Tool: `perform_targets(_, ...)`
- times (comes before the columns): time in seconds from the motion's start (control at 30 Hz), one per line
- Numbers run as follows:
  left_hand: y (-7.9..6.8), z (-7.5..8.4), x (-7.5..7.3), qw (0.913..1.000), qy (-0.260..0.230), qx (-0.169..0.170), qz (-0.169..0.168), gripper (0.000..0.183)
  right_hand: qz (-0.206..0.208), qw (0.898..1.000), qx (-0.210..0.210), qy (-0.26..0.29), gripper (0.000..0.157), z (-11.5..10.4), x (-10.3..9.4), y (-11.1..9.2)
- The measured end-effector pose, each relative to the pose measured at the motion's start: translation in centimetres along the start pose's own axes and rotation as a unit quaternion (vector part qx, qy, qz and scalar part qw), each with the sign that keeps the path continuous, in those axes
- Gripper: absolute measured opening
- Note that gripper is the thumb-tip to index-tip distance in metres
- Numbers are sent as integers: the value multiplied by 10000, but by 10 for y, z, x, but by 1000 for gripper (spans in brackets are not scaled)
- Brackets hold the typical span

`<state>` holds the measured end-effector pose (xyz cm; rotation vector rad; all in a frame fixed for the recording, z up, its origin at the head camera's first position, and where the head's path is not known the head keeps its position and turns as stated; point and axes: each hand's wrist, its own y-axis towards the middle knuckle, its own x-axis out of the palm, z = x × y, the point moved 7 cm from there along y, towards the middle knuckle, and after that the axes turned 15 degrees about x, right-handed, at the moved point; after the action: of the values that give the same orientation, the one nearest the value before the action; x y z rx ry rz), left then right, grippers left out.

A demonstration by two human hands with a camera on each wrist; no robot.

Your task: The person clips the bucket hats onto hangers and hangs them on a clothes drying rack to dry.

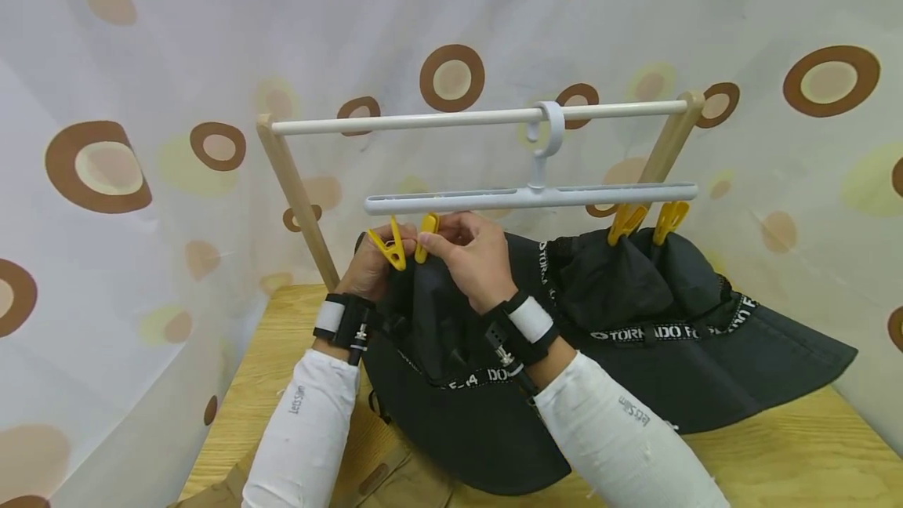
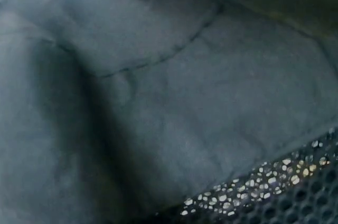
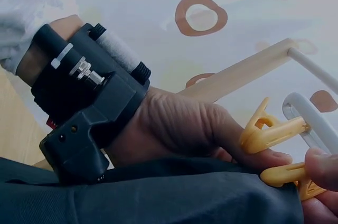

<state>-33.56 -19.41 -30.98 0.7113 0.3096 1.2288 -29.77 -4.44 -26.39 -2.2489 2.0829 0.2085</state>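
Black brimmed hat fabric (image 1: 458, 422) with a white-lettered band hangs under a white hanger (image 1: 466, 201). At the hanger's left end my right hand (image 1: 480, 257) pinches a yellow clip (image 1: 426, 237); its thumb (image 3: 323, 170) shows on that clip in the right wrist view. My left hand (image 1: 370, 265) holds the fabric's upper edge close by, beside another yellow clip (image 1: 389, 245). Part of the left hand (image 3: 179, 123) is behind the fabric there. Two more yellow clips (image 1: 626, 223) grip the right side. Dark cloth (image 2: 211, 97) fills the left wrist view.
The hanger hooks over a white rod (image 1: 423, 122) between wooden posts (image 1: 299, 202). Tan cloth (image 1: 409, 484) lies on the wooden table (image 1: 282, 351) beneath the forearms. A spotted curtain (image 1: 353, 22) stands behind.
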Motion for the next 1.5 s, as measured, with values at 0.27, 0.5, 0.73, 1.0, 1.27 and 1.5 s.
perform_targets(0.27,-5,10,-8,9993,368,71,32,4,-81,9990,-231,-374,28,0,10,-1)
perform_targets(0.5,-9,14,-15,9989,344,85,322,8,6,9982,-373,-473,32,-1,16,0)
perform_targets(0.73,-28,28,-27,9701,2359,-288,495,33,36,9972,-257,-698,41,-2,19,6)
perform_targets(1.0,-83,48,-46,9282,3619,-861,43,32,7,9962,-255,-829,41,-3,10,8)
perform_targets(1.27,-149,73,-77,8904,4378,-1235,-190,27,-71,9941,-444,-982,42,-2,5,1)
perform_targets(1.5,-193,68,-109,8609,4623,-2123,89,31,-70,9930,-556,-1043,41,-5,5,-12)
